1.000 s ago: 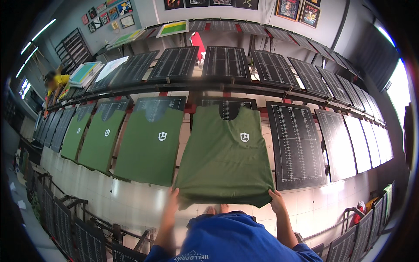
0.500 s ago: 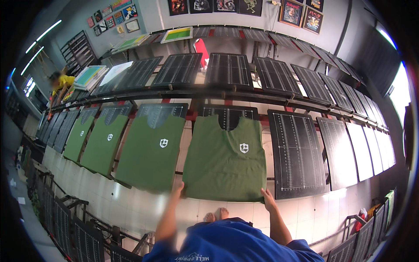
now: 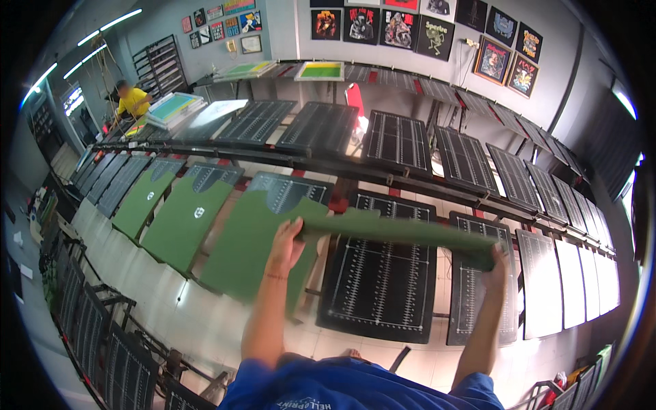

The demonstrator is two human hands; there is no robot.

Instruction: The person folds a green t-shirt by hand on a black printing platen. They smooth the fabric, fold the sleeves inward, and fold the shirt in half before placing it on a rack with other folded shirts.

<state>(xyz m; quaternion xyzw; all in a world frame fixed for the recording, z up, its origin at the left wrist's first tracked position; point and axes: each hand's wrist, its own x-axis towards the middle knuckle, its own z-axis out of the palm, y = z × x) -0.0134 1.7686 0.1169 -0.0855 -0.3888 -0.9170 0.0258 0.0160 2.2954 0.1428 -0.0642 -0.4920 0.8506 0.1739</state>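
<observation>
A green shirt [image 3: 403,231], blurred by motion, is stretched as a narrow band between my two hands. My left hand [image 3: 288,240] is closed on one end, above the neighbouring green shirt [image 3: 249,236]. The other end is gripped by my right hand [image 3: 500,263], over the black board [image 3: 478,301] to the right. Beneath the raised cloth is a bare black printing board [image 3: 383,287] with white rulings. The white emblem cannot be seen on the held shirt.
Two more green shirts with white emblems, a middle one [image 3: 188,222] and a farther one [image 3: 145,201], lie on boards to the left. A second row of boards [image 3: 396,140] runs behind a dark rail. Stacked screen frames [image 3: 176,109] stand near a person in yellow [image 3: 133,100].
The green shirt has come up off its board, which is now bare. Both my hands have risen and moved farther forward with the cloth. The view has shifted.
</observation>
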